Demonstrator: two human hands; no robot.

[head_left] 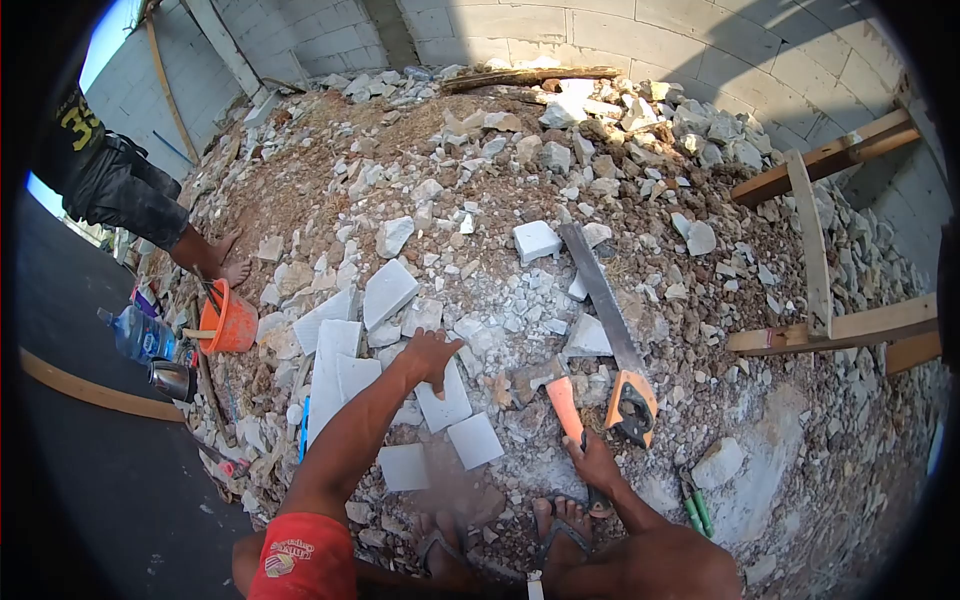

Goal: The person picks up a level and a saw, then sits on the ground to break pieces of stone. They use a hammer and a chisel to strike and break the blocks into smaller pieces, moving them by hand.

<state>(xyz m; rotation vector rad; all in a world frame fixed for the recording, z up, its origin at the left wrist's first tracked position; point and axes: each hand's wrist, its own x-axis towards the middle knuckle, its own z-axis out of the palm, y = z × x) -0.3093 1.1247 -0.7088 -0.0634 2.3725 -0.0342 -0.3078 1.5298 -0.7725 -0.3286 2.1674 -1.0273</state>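
Observation:
My left hand (432, 355) reaches forward over the rubble, fingers spread and resting on a flat white block piece (447, 402). My right hand (592, 462) grips the handle of a hammer (556, 388) with an orange shaft and a metal head lying on the debris. A hand saw (608, 318) with an orange and black handle lies just right of the hammer. More cut white block pieces (388, 290) lie to the left, and one (474, 440) sits near my feet.
Another person (130, 190) stands at the far left by an orange bucket (230, 320) and a water bottle (138, 335). Wooden planks (815, 250) lie on the right. A block wall (600, 35) rises behind the rubble heap.

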